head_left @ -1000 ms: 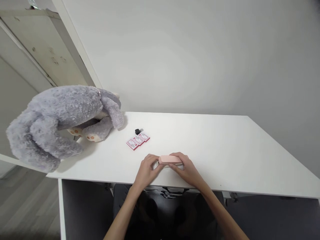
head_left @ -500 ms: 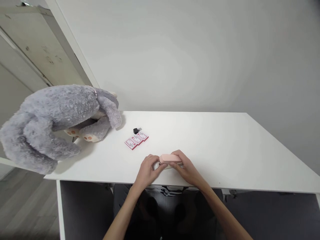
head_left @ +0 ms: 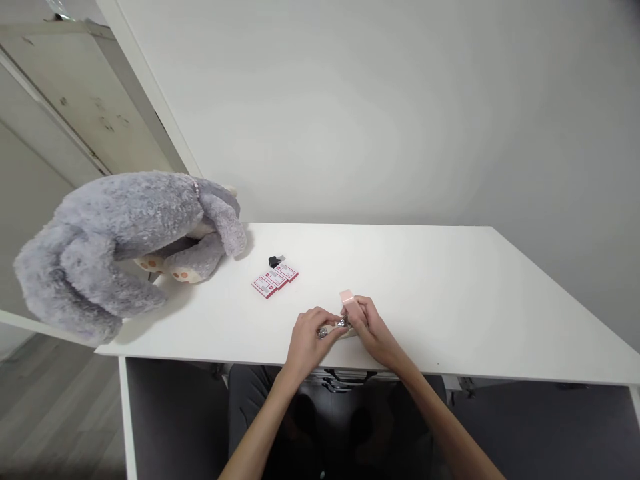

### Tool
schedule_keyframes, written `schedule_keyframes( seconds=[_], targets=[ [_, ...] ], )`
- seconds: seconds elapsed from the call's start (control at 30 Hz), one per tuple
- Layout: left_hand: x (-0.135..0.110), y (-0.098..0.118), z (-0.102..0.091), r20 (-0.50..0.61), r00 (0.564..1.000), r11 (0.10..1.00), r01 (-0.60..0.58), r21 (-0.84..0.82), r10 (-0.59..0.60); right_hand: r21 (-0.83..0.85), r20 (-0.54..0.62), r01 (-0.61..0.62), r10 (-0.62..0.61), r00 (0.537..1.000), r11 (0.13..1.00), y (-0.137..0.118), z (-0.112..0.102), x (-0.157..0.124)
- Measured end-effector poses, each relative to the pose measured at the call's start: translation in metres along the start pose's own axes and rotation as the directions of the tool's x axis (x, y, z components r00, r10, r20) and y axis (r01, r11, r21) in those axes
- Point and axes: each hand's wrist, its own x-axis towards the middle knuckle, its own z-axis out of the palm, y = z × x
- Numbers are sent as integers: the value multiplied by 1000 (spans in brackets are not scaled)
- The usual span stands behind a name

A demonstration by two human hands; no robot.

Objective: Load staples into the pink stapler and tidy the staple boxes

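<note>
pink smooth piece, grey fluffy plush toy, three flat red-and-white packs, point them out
Pink smooth piece [head_left: 353,307], head view: its exposed face.
Grey fluffy plush toy [head_left: 135,210], head view: its furry body.
Three flat red-and-white packs [head_left: 275,279], head view: top of the middle one.

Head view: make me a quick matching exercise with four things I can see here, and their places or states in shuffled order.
Things
1. Grey plush toy
2. Red-and-white packs
3. Pink object
4. Small black item

Places or states
A. Held in the right hand
B. Just beyond the packs, on their far side
C. Lying in a slanting row of three
D. At the left end of the table

Pairs: 1-D, 2-C, 3-A, 4-B
</note>
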Motion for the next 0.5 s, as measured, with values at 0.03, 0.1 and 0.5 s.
schedule_keyframes(
  seconds=[0.03, 0.1, 0.5],
  targets=[
    [0, 1, 2, 1, 1000, 1000, -5, 3, 5, 24, -3, 12, -12, 1000, 1000, 1, 0, 0],
    [0, 2, 3, 8, 1000, 1000, -14, 18, 14, 49, -18, 30, -29, 999, 998, 3, 1, 0],
    [-4, -3, 4, 34, 997, 991, -75, 114, 72, 204, -227, -41, 88, 970, 978, 13, -40, -30]
  ],
)
